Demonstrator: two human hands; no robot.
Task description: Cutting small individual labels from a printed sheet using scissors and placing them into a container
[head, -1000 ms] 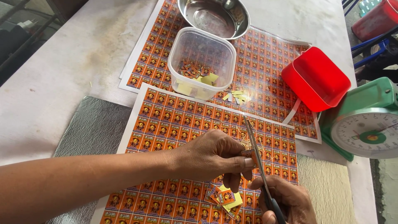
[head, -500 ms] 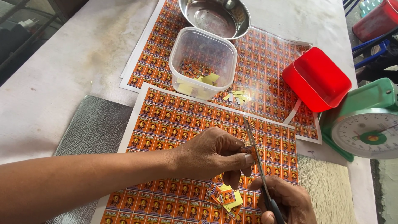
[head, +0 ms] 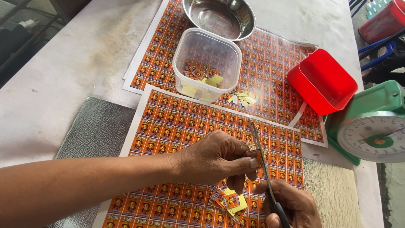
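Observation:
My left hand (head: 215, 159) pinches a small orange sticker (head: 254, 154) between thumb and fingers, over a printed sheet of orange stickers (head: 168, 126). My right hand (head: 291, 207) at the bottom edge grips a pair of scissors (head: 261, 157), whose blades point up and away and meet the held sticker. A small heap of cut stickers (head: 230, 200) lies on the sheet just under my hands. A clear plastic tub (head: 206, 63) farther off holds more cut stickers and yellow scraps.
A second sticker sheet (head: 278, 63) lies behind, with a steel bowl (head: 221, 17) at the top, a red plastic container (head: 322, 80) on the right and a green dial scale (head: 373, 126) beyond it. Grey mat (head: 93, 131) under the sheet; yellow scraps (head: 240, 99).
Both hands have stayed in place. The scissors and the held sticker have hardly shifted.

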